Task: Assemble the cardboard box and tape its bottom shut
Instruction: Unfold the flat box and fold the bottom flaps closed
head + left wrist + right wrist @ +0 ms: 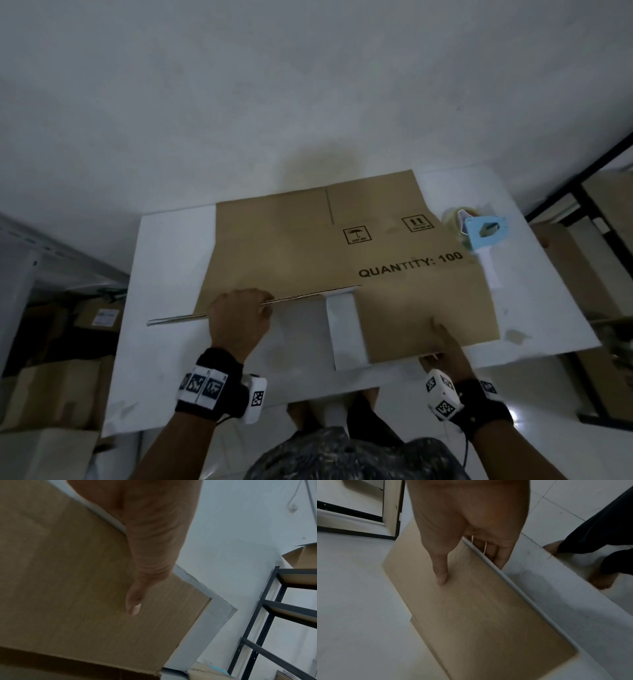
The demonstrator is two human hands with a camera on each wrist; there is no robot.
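A flattened brown cardboard box printed "QUANTITY: 100" lies on the white table. My left hand grips the near-left flap by its edge and holds it raised on end, thumb on its face. My right hand pinches the near-right flap at the table's front edge, thumb on top and fingers underneath. A tape dispenser with a light blue body and white handle lies at the box's right side, touching nothing but the table.
Brown cartons stand on the floor to the left. A dark metal shelf rack with cardboard stands to the right. The person's legs and feet are at the table's front edge. A white wall rises behind the table.
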